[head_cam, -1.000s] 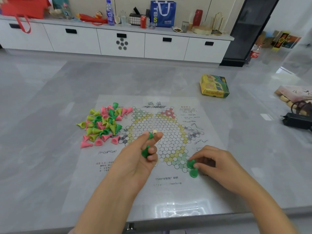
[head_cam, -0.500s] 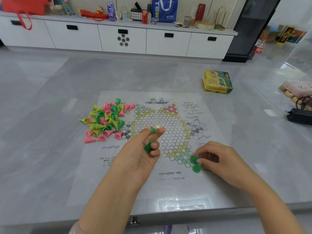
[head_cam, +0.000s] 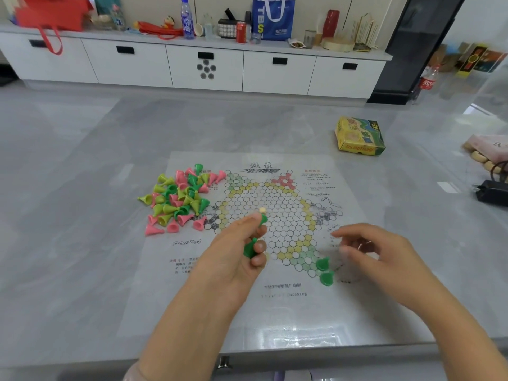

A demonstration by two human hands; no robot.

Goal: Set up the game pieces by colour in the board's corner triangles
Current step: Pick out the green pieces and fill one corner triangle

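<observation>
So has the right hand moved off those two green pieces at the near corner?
Yes. The right hand has lifted away, up and to the right of the two green pieces, which stand alone at the board's near green corner.

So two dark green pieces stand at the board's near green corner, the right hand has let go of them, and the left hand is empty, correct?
Not quite: the left hand is not empty; it holds dark green pieces, as the head view shows. The rest stands: two placed green pieces stand at the board's near green corner, and the right hand is off them.

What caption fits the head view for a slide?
Left hand grips dark green pieces; right hand hovers near two placed pieces.
</observation>
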